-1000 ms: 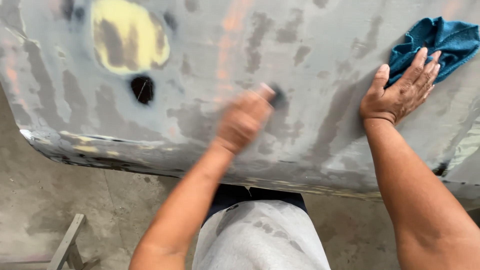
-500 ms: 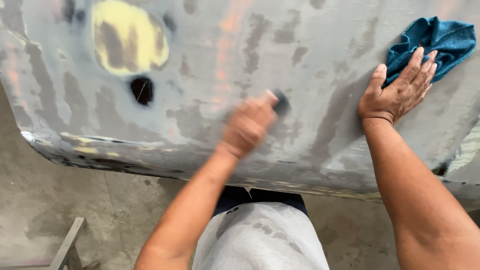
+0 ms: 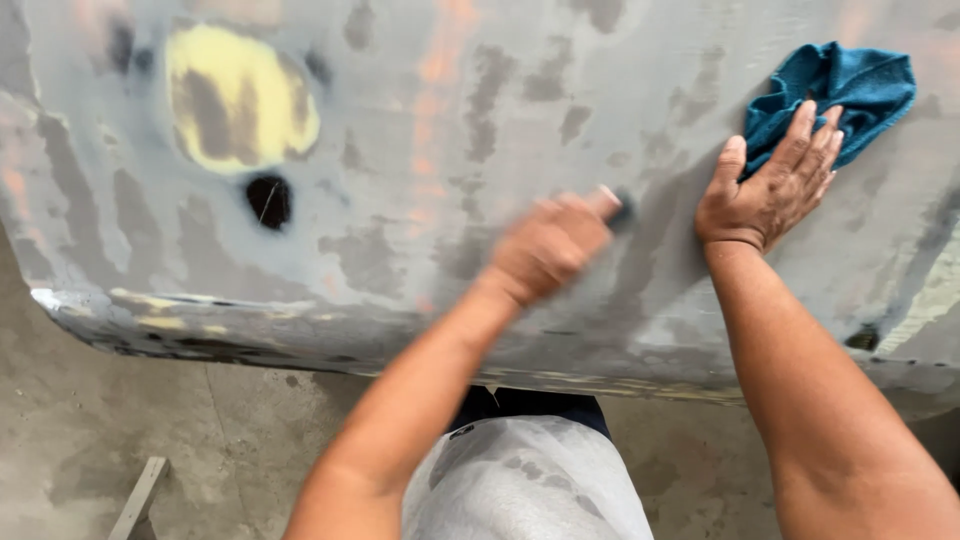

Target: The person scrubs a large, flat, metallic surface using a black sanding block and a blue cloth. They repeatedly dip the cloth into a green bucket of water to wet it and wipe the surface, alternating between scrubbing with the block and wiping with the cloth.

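Observation:
A large grey sanded body panel fills the upper view, patched with yellow filler, a black spot and orange streaks. My left hand, blurred by motion, is closed around a small dark sanding block pressed to the panel near its middle. My right hand lies flat on the panel with fingers spread, its fingertips resting on a crumpled blue cloth at the upper right.
The panel's worn lower edge runs across the view above a concrete floor. A pale wooden piece pokes in at the bottom left. My grey trousers show below the panel.
My left hand has slid to the right along the panel with the sanding block, closer to my right hand. The right hand stays on the blue cloth; the view shifted slightly.

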